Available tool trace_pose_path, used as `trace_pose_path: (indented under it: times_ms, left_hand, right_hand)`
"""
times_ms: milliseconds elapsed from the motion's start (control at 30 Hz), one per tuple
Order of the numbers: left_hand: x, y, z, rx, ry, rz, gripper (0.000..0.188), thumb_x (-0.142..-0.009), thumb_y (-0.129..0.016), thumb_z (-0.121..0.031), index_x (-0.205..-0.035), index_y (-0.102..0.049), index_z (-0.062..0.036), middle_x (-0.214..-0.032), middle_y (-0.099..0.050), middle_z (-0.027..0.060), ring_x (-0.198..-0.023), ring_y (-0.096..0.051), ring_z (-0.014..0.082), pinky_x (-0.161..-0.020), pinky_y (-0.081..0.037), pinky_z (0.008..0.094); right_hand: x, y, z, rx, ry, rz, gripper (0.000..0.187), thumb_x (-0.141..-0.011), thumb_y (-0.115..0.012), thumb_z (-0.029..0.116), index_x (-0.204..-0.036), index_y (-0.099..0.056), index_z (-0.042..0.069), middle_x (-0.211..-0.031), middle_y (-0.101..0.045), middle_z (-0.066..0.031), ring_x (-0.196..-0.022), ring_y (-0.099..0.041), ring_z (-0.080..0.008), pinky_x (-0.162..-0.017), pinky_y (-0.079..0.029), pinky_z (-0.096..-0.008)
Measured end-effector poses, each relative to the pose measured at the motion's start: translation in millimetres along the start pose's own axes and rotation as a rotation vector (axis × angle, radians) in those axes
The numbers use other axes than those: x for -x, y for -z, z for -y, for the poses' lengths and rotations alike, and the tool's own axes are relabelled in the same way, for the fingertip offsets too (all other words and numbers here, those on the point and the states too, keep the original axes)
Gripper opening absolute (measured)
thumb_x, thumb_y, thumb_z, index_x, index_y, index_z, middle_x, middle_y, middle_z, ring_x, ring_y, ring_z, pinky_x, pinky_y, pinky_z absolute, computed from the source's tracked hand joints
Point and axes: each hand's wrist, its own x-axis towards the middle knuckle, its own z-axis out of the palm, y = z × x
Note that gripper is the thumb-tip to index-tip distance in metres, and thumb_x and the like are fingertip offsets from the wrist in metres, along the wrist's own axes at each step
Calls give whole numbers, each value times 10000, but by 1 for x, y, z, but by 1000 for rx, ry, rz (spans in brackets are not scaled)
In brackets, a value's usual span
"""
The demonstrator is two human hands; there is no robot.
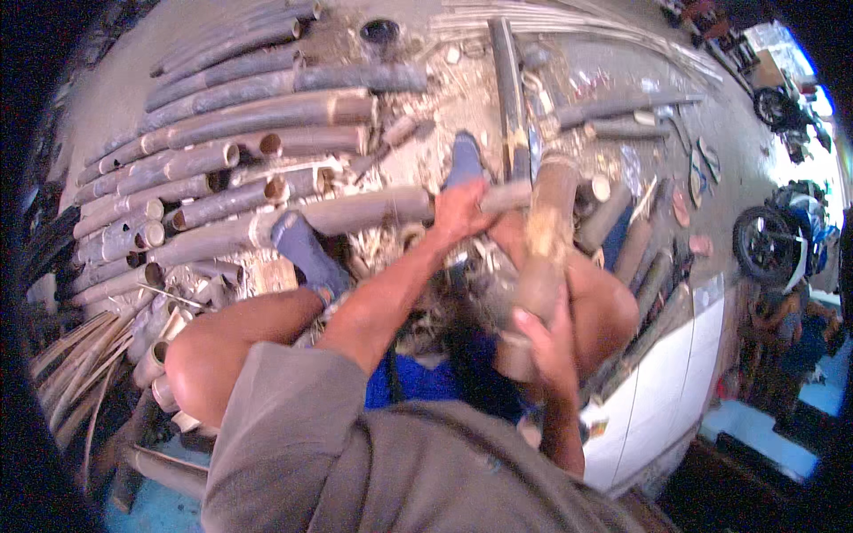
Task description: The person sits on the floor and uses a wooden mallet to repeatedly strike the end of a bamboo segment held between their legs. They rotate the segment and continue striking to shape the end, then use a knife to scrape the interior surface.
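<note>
The left hand (459, 213) closes round a short rod (506, 197); the right hand (546, 336) wraps the thick bamboo tube (548, 218), which extends ahead of it, beside the rod; good control probably needs a firm right grip

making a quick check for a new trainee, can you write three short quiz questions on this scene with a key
1. Multiple choice: which hand grips the thick bamboo tube?
a) left
b) right
c) neither
2. True or false: both of the person's feet are bare.
3. Short answer: on which side of the view do most of the long bamboo poles lie?

Key:
1. b, the right hand.
2. False: blue footwear covers them.
3. The left side, on the ground.
</note>
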Motion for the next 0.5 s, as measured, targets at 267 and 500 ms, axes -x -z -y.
trace_pose_path:
  times_ms: [267,500]
  left_hand:
    - [-11,24,-4,40,49,192,499,-714,-811,-505,-1015,-664,-135,-909,-725,155,-842,-715,390,-724,-559,527]
    - [-29,3,-19,49,298,-154,391,-746,-786,-362,-923,-654,-39,-883,-708,210,-839,-702,418,-728,-567,500]
  right_hand:
    - [-47,29,36,419,211,-106,953,-835,-658,587,-1547,-402,9,-1237,-667,-258,-1120,-641,-385,-991,-477,-443]
    - [-34,0,68,153,36,7,809,-832,-649,628,-1287,-571,-37,-876,-696,-196,-701,-694,-284,-649,-553,-379]
